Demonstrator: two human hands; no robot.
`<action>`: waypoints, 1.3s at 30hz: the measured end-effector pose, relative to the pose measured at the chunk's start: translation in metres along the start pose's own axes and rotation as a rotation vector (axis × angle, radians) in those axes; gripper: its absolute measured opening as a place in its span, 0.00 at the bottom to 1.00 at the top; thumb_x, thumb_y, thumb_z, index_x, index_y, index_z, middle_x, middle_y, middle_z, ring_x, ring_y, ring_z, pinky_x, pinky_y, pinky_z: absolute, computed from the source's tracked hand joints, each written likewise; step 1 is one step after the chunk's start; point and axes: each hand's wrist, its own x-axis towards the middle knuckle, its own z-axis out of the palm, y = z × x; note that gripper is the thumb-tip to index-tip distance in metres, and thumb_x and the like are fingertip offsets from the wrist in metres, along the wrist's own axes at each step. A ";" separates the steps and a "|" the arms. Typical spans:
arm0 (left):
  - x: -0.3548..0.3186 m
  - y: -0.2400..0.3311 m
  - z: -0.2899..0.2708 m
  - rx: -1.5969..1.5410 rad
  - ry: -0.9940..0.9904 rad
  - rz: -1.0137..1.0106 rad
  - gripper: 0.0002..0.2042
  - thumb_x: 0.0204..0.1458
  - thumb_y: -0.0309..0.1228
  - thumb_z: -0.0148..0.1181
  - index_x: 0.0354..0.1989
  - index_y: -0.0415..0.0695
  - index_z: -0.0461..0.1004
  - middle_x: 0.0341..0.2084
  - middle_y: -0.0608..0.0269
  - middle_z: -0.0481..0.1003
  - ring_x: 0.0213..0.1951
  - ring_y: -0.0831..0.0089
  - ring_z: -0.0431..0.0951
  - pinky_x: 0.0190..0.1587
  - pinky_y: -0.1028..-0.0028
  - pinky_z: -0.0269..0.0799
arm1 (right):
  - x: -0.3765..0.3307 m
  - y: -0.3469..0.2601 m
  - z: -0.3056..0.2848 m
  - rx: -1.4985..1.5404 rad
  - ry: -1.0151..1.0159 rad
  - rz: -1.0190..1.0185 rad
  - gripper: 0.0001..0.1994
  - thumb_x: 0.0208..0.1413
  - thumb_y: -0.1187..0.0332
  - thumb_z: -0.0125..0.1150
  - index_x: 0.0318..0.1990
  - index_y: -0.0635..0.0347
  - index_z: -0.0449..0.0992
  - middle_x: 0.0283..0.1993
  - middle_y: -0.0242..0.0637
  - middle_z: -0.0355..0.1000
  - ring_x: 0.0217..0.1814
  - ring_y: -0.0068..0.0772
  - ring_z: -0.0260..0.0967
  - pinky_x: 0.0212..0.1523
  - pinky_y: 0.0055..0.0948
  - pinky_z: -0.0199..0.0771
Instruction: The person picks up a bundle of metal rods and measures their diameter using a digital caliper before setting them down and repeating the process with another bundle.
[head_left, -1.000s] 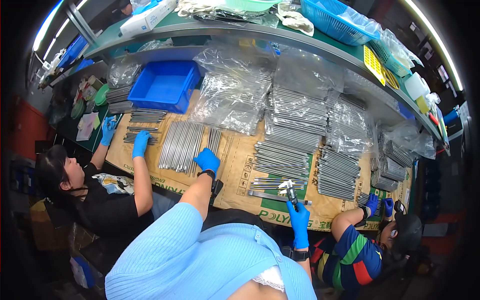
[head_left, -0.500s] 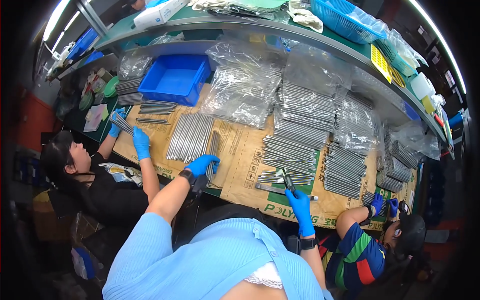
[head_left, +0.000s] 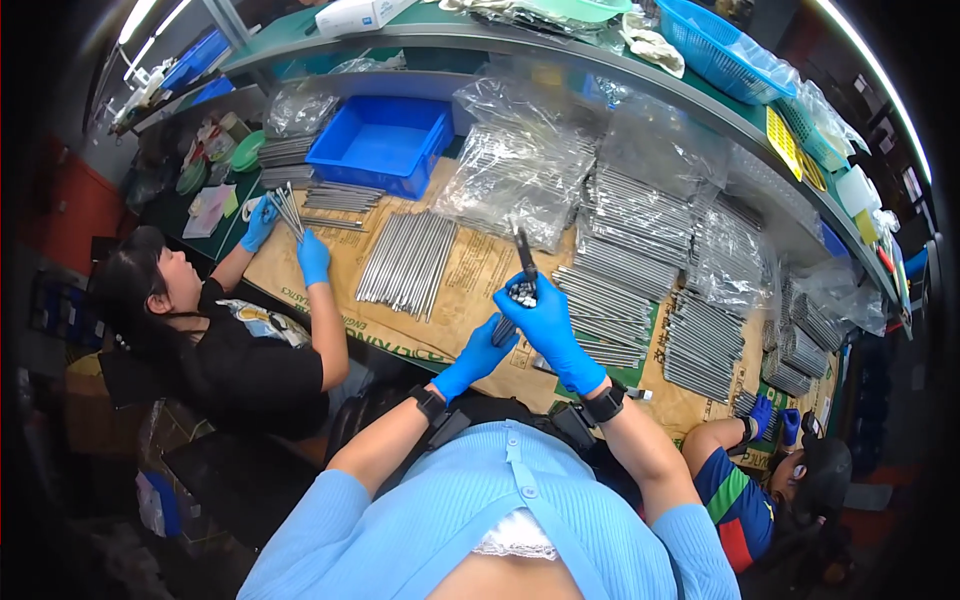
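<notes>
My left hand (head_left: 482, 356), in a blue glove, is closed around a bundle of thin metal rods (head_left: 505, 330). The bundle stands tilted up off the table, its bright ends toward me. My right hand (head_left: 550, 335), also gloved in blue, is curled against the top of the bundle. A dark tool that looks like a caliper (head_left: 524, 252) sticks out beyond its fingers; the rest of it is hidden by the hand. Beyond my left hand a flat row of metal rods (head_left: 408, 265) lies on the brown paper. More rods (head_left: 605, 305) lie just right of my right hand.
Brown printed paper (head_left: 400, 332) covers the table. Plastic-bagged rods (head_left: 520, 180) and a blue bin (head_left: 380, 140) stand at the back, under a shelf (head_left: 560, 48). A co-worker (head_left: 240, 340) at left holds rods; another person (head_left: 750, 490) works at right.
My left hand has lifted the rods off the paper and moved right. My right hand, with the caliper, has moved left and up to meet the bundle. The view has shifted slightly.
</notes>
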 end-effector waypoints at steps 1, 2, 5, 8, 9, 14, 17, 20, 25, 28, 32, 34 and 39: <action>-0.003 -0.009 -0.003 -0.002 0.008 -0.003 0.10 0.51 0.27 0.57 0.40 0.39 0.67 0.22 0.63 0.70 0.26 0.78 0.71 0.29 0.76 0.68 | -0.003 -0.004 0.003 -0.095 -0.040 0.000 0.20 0.44 0.59 0.67 0.40 0.63 0.71 0.29 0.38 0.74 0.31 0.24 0.72 0.34 0.26 0.71; -0.006 -0.018 -0.009 0.078 -0.019 -0.055 0.10 0.51 0.26 0.57 0.40 0.38 0.67 0.24 0.62 0.72 0.28 0.77 0.72 0.30 0.75 0.68 | -0.007 -0.001 0.008 -0.097 -0.049 0.003 0.20 0.44 0.59 0.67 0.40 0.63 0.71 0.29 0.38 0.74 0.31 0.24 0.72 0.34 0.26 0.71; 0.006 -0.019 -0.017 0.243 -0.066 -0.142 0.11 0.50 0.25 0.58 0.40 0.38 0.67 0.28 0.60 0.74 0.31 0.76 0.74 0.33 0.74 0.70 | -0.006 0.017 0.019 -0.133 -0.065 -0.038 0.20 0.43 0.58 0.68 0.38 0.61 0.72 0.29 0.42 0.74 0.32 0.27 0.74 0.33 0.28 0.72; 0.021 0.007 -0.010 0.152 0.072 -0.048 0.13 0.49 0.25 0.60 0.41 0.36 0.68 0.33 0.59 0.75 0.35 0.75 0.75 0.36 0.74 0.71 | -0.001 0.025 0.022 -0.137 -0.052 -0.104 0.19 0.45 0.58 0.67 0.39 0.61 0.72 0.28 0.41 0.74 0.31 0.27 0.74 0.32 0.27 0.71; 0.022 0.016 -0.010 0.154 0.075 -0.049 0.13 0.49 0.25 0.60 0.41 0.36 0.68 0.33 0.59 0.75 0.35 0.75 0.75 0.36 0.74 0.71 | 0.000 0.026 0.021 -0.137 -0.045 -0.135 0.19 0.45 0.58 0.67 0.39 0.61 0.72 0.27 0.41 0.74 0.30 0.27 0.74 0.32 0.27 0.71; 0.028 0.048 -0.018 -0.021 0.117 -0.203 0.13 0.50 0.24 0.58 0.44 0.36 0.69 0.36 0.60 0.76 0.38 0.76 0.75 0.41 0.77 0.70 | 0.008 -0.001 -0.016 -0.145 -0.015 -0.054 0.14 0.50 0.65 0.63 0.42 0.62 0.73 0.25 0.32 0.73 0.30 0.18 0.71 0.30 0.21 0.70; 0.024 0.055 -0.031 -0.095 0.074 -0.187 0.14 0.51 0.22 0.55 0.47 0.36 0.68 0.38 0.60 0.76 0.41 0.75 0.75 0.46 0.76 0.69 | -0.004 0.008 -0.043 -0.241 -0.015 -0.068 0.15 0.53 0.64 0.59 0.45 0.62 0.73 0.27 0.36 0.74 0.31 0.20 0.72 0.31 0.21 0.70; 0.031 0.064 -0.036 -0.020 -0.035 -0.217 0.13 0.51 0.22 0.55 0.46 0.37 0.70 0.37 0.61 0.76 0.41 0.76 0.75 0.46 0.77 0.69 | -0.012 0.023 -0.056 -0.328 0.130 -0.243 0.19 0.53 0.58 0.59 0.46 0.62 0.73 0.30 0.42 0.75 0.31 0.29 0.74 0.32 0.25 0.72; 0.032 0.076 -0.029 -0.190 -0.002 -0.275 0.10 0.51 0.22 0.55 0.43 0.37 0.72 0.36 0.61 0.76 0.40 0.76 0.75 0.46 0.77 0.69 | -0.017 0.038 -0.069 -0.706 0.102 -0.040 0.23 0.49 0.52 0.61 0.45 0.62 0.73 0.32 0.47 0.75 0.33 0.40 0.75 0.32 0.31 0.73; 0.034 0.073 -0.028 -0.065 -0.029 -0.160 0.09 0.52 0.23 0.55 0.41 0.37 0.73 0.35 0.62 0.76 0.39 0.77 0.75 0.46 0.78 0.69 | -0.018 0.042 -0.069 -0.737 0.073 -0.054 0.26 0.46 0.45 0.60 0.43 0.58 0.74 0.28 0.46 0.74 0.31 0.47 0.73 0.29 0.38 0.72; 0.027 0.071 -0.022 -0.103 0.041 -0.203 0.08 0.51 0.22 0.57 0.39 0.37 0.72 0.36 0.61 0.77 0.39 0.77 0.76 0.44 0.79 0.71 | -0.019 0.032 -0.070 -0.768 0.053 -0.056 0.25 0.46 0.44 0.59 0.38 0.58 0.75 0.24 0.45 0.73 0.29 0.46 0.73 0.27 0.39 0.71; 0.028 0.069 -0.020 -0.102 0.035 -0.203 0.08 0.51 0.22 0.57 0.40 0.37 0.72 0.36 0.61 0.77 0.39 0.77 0.76 0.44 0.79 0.71 | -0.020 0.028 -0.071 -0.779 0.037 -0.040 0.24 0.46 0.44 0.59 0.35 0.58 0.75 0.23 0.44 0.72 0.28 0.46 0.72 0.26 0.39 0.70; 0.027 0.073 -0.021 -0.107 0.017 -0.213 0.09 0.51 0.22 0.57 0.41 0.37 0.72 0.36 0.60 0.77 0.40 0.77 0.76 0.45 0.79 0.71 | -0.020 0.021 -0.071 -0.798 -0.014 -0.023 0.23 0.46 0.43 0.59 0.29 0.58 0.75 0.21 0.44 0.71 0.26 0.46 0.72 0.25 0.40 0.70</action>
